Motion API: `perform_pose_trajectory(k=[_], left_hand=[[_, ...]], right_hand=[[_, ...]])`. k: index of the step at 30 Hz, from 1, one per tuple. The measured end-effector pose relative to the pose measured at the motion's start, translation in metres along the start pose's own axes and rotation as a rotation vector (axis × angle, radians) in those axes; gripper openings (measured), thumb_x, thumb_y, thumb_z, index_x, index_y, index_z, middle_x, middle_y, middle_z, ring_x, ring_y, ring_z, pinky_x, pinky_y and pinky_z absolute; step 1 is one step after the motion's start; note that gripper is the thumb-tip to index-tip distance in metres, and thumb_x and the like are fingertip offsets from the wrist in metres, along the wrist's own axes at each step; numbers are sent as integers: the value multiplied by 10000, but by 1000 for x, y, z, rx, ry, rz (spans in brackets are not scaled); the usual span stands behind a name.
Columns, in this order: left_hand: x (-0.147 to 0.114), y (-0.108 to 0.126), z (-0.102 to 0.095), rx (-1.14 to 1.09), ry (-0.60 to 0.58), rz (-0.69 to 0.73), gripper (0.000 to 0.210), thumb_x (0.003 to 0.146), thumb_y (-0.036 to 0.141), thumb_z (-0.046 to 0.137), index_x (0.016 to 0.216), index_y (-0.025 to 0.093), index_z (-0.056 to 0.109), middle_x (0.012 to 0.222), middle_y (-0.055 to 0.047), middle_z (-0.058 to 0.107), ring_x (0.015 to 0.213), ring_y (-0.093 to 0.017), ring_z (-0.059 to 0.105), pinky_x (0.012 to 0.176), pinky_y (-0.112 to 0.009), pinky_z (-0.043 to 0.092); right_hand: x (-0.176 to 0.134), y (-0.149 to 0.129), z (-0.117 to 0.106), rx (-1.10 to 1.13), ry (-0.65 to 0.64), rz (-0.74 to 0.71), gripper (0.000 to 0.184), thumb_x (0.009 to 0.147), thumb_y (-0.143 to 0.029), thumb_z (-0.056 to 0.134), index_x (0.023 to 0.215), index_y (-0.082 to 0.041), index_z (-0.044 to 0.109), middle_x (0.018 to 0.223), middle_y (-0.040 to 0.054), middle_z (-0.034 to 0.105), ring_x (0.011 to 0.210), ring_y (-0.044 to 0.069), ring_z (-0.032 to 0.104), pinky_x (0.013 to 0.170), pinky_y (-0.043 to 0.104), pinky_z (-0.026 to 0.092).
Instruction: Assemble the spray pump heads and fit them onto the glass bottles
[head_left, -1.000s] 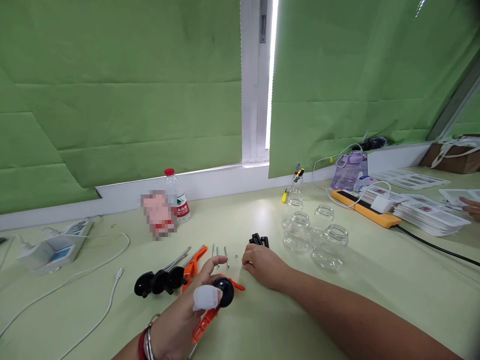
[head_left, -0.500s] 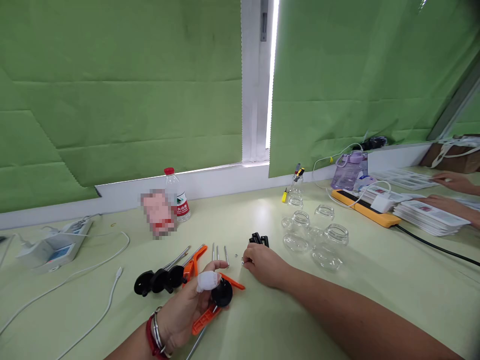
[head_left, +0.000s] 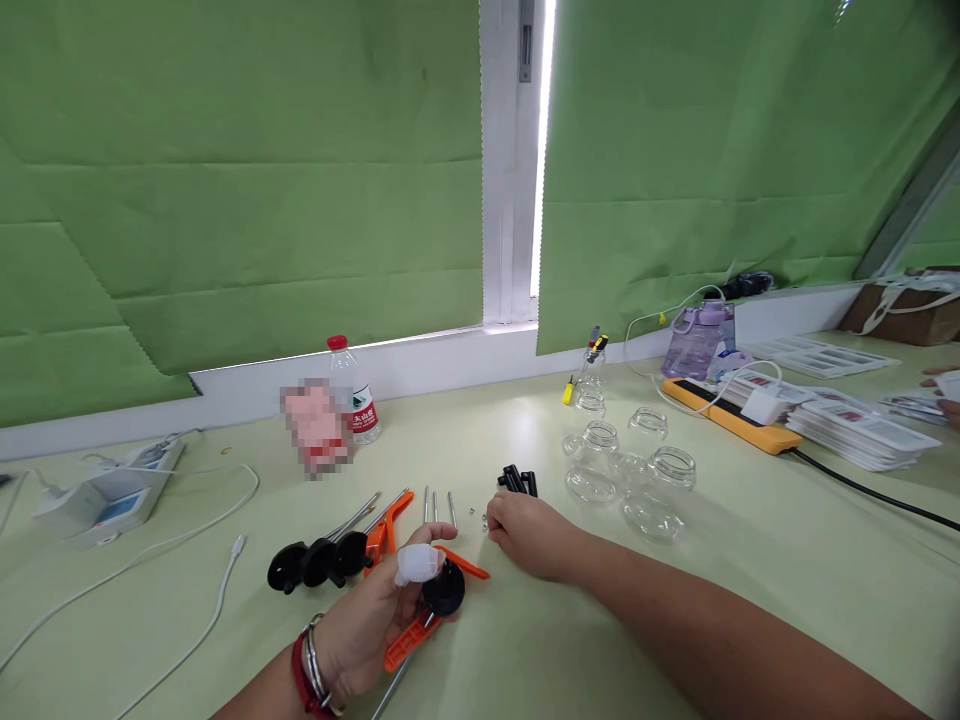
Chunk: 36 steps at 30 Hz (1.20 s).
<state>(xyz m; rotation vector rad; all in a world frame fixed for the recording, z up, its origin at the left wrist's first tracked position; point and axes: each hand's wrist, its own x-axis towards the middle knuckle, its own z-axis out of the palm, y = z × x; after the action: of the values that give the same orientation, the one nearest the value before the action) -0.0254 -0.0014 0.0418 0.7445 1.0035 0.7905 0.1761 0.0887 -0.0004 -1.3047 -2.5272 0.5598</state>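
Left hand higher (on black disc)

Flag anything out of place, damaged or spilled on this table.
Two mild oddities: a white wrapping covers one digit of the left hand holding the black round part, and a white cable connector lies loose, plugged into nothing. No spill or breakage is visible. A pixelated patch by the water bottle hides detail.
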Motion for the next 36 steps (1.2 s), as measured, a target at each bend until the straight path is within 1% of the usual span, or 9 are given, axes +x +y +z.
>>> perform_pose_trajectory(k=[7, 13, 15, 18, 21, 26, 30, 34, 36], left_hand=[[-1, 1, 1, -1, -32, 5, 484, 747, 376, 544, 1202, 233, 463, 863, -36, 635, 805, -207, 582, 842, -360, 399], [-2, 1, 2, 1, -50, 3, 479, 735, 367, 545, 1188, 231, 465, 875, -39, 647, 803, -208, 591, 817, -358, 412], [-2, 1, 1, 12, -39, 5, 485, 727, 370, 553, 1183, 226, 469, 865, -39, 649, 800, -206, 589, 809, -352, 414], [-2, 1, 1, 9, -47, 13, 483, 731, 376, 557, 1180, 222, 472, 875, -42, 653, 800, -207, 592, 811, -352, 413], [-1, 1, 0, 0, -65, 14, 477, 733, 360, 557, 1179, 219, 468, 877, -44, 655, 796, -210, 598, 808, -351, 413], [-1, 1, 1, -4, -68, 10, 464, 738, 345, 552, 1174, 212, 467, 889, -50, 654, 793, -211, 597, 803, -348, 412], [-1, 0, -1, -11, -80, 4, 459, 740, 339, 545, 1177, 219, 465, 900, -51, 648, 808, -215, 592, 808, -358, 410], [2, -3, -4, -15, -98, 16, 422, 763, 335, 535, 1168, 227, 487, 906, -41, 636, 816, -199, 578, 798, -343, 405], [2, -4, -4, -18, -110, 27, 394, 773, 332, 529, 1152, 226, 508, 832, -25, 625, 772, -183, 565, 755, -319, 405]], right_hand=[[-1, -8, -4, -10, 1, -44, 201, 807, -87, 444, 844, -141, 634, 854, 81, 633, 770, 168, 567, 639, 251, 359], [-2, -3, -2, 324, 88, -60, 266, 835, -151, 433, 925, -175, 682, 970, 71, 637, 866, 173, 580, 761, 270, 431], [-1, 0, 0, 459, 64, 17, 248, 829, -178, 448, 933, -178, 674, 923, 65, 640, 782, 160, 583, 691, 266, 446], [0, 2, 2, 643, -38, 170, 225, 819, -199, 468, 970, -167, 632, 677, 21, 596, 571, 125, 524, 550, 248, 413], [1, 2, 2, 758, -74, 227, 170, 799, -174, 481, 914, -159, 605, 553, -28, 514, 493, 101, 474, 530, 240, 392], [5, 2, 2, 819, -54, 248, 119, 784, -127, 457, 814, -153, 570, 510, -53, 471, 453, 78, 464, 527, 223, 394], [6, 1, 3, 916, -58, 246, 87, 781, -149, 477, 767, -147, 562, 532, -45, 488, 442, 65, 456, 488, 209, 400], [2, -8, 2, 1092, -81, 174, 118, 736, -200, 561, 837, -146, 591, 643, -23, 562, 453, 63, 480, 447, 209, 416], [-3, -16, 0, 1143, -98, 130, 156, 715, -208, 595, 854, -141, 615, 608, -29, 564, 456, 68, 491, 452, 210, 421]])
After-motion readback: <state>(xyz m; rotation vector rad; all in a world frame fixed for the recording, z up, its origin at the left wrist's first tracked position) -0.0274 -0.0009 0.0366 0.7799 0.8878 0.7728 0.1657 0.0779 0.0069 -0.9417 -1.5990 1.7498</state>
